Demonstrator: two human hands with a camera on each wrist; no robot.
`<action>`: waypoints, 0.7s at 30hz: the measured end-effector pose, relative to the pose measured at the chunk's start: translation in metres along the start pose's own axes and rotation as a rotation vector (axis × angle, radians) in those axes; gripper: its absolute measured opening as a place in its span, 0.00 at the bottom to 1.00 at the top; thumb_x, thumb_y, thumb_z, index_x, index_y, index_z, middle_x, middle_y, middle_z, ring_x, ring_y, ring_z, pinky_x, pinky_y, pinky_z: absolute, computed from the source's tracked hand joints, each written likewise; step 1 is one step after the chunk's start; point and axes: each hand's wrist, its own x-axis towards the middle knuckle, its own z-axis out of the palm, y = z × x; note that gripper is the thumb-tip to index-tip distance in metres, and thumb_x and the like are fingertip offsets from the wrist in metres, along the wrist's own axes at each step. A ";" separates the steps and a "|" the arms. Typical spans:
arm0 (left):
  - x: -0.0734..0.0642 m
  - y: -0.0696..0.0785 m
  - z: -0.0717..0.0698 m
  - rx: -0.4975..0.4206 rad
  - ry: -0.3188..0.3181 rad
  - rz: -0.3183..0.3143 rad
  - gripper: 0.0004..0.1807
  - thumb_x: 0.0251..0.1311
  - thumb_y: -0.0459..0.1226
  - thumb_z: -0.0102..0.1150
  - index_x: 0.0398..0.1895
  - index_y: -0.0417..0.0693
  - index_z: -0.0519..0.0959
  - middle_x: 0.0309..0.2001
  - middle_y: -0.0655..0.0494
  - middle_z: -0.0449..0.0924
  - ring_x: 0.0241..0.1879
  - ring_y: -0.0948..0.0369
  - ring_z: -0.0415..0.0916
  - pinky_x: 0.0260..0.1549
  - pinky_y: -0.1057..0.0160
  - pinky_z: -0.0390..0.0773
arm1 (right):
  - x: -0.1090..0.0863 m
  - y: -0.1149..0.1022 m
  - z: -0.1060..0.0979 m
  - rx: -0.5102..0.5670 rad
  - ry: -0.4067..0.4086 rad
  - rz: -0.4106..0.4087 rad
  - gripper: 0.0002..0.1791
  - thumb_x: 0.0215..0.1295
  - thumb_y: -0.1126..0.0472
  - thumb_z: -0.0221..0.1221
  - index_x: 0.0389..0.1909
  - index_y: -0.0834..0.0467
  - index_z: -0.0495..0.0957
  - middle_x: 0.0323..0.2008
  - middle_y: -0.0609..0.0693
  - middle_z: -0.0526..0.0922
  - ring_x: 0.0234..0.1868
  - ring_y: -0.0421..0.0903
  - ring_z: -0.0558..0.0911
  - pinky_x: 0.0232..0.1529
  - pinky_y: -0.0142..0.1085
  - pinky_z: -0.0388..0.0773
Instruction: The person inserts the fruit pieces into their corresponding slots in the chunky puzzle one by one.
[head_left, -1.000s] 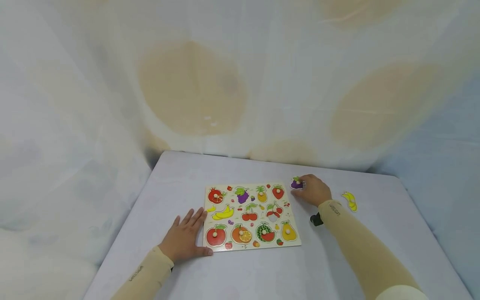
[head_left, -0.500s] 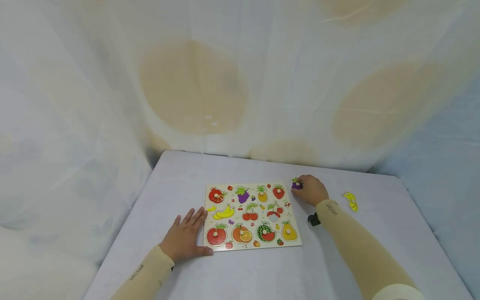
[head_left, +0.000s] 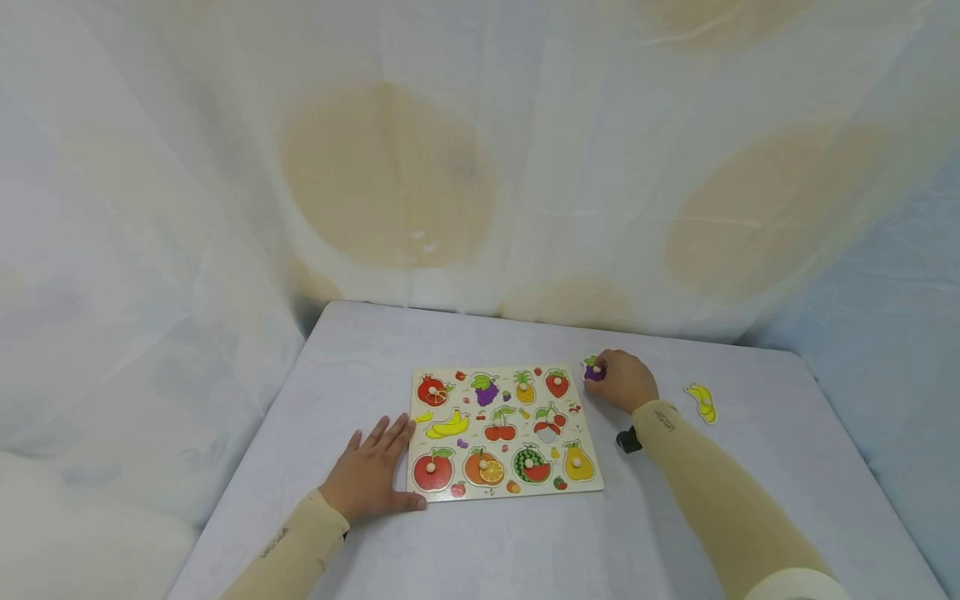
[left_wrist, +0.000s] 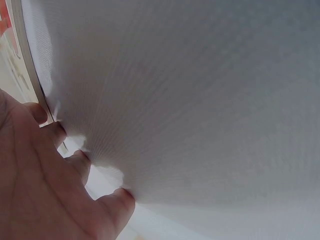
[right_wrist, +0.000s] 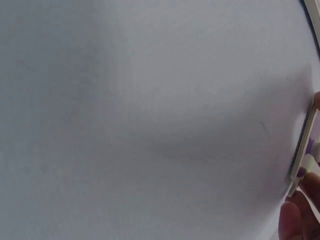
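Note:
In the head view, a wooden fruit puzzle board [head_left: 517,429] lies flat on the table. My left hand [head_left: 370,471] rests at its left edge, fingers spread and thumb near the lower left corner. Just beyond the board's upper right corner, my right hand [head_left: 624,382] holds a grape puzzle piece [head_left: 592,369] with a small knob. The fingers partly cover it. In the right wrist view, the piece's edge [right_wrist: 302,145] shows at the far right, with fingertips [right_wrist: 311,187] against it. The left wrist view has the left hand [left_wrist: 40,175] beside the board's edge.
A yellow banana piece [head_left: 701,402] lies on the white-covered table [head_left: 495,550], right of the right hand. Knobbed fruit pieces sit in most of the board's slots; the grape and banana spots show printed pictures without knobs. Pale cloth [head_left: 525,167] hangs behind and at both sides.
The grape piece has turned slightly in my right hand, and the fingers now cover more of it. My left hand stays in place at the board, and the banana piece lies still.

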 end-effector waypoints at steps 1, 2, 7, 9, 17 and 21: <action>0.000 0.000 0.000 0.000 -0.001 0.000 0.66 0.42 0.72 0.66 0.79 0.48 0.53 0.79 0.53 0.49 0.76 0.46 0.44 0.68 0.34 0.49 | -0.001 0.000 -0.001 -0.003 0.004 -0.005 0.23 0.52 0.54 0.73 0.44 0.63 0.81 0.39 0.56 0.84 0.39 0.53 0.81 0.45 0.49 0.80; 0.000 0.000 -0.001 -0.001 -0.002 -0.001 0.66 0.42 0.72 0.66 0.79 0.48 0.53 0.79 0.53 0.49 0.76 0.46 0.44 0.68 0.34 0.49 | -0.002 0.001 -0.002 -0.008 0.006 -0.012 0.23 0.52 0.54 0.73 0.44 0.63 0.81 0.39 0.56 0.84 0.38 0.53 0.81 0.44 0.49 0.80; -0.001 0.001 -0.002 -0.009 -0.007 -0.001 0.66 0.42 0.72 0.66 0.79 0.48 0.53 0.79 0.52 0.49 0.76 0.45 0.45 0.68 0.33 0.48 | -0.007 -0.001 -0.009 -0.017 0.001 -0.030 0.25 0.52 0.51 0.74 0.46 0.62 0.82 0.41 0.56 0.84 0.39 0.52 0.80 0.45 0.49 0.80; -0.001 0.001 -0.003 -0.010 -0.010 0.001 0.65 0.42 0.72 0.66 0.79 0.48 0.53 0.79 0.52 0.49 0.76 0.45 0.45 0.68 0.33 0.48 | -0.011 -0.003 -0.012 -0.003 -0.011 -0.026 0.26 0.52 0.50 0.74 0.47 0.62 0.82 0.43 0.57 0.84 0.40 0.53 0.80 0.46 0.50 0.80; -0.001 0.001 -0.002 -0.016 -0.009 0.003 0.65 0.42 0.71 0.67 0.79 0.47 0.54 0.79 0.51 0.49 0.76 0.45 0.45 0.67 0.32 0.48 | -0.023 -0.018 -0.020 0.047 -0.041 -0.033 0.28 0.51 0.49 0.74 0.49 0.60 0.81 0.48 0.56 0.83 0.44 0.53 0.79 0.50 0.50 0.80; 0.000 0.000 -0.001 -0.004 -0.019 0.002 0.66 0.42 0.72 0.66 0.79 0.48 0.53 0.79 0.52 0.49 0.76 0.45 0.44 0.68 0.32 0.48 | -0.027 -0.029 -0.020 0.053 -0.049 -0.055 0.27 0.51 0.49 0.75 0.48 0.59 0.82 0.48 0.54 0.83 0.45 0.52 0.79 0.50 0.49 0.80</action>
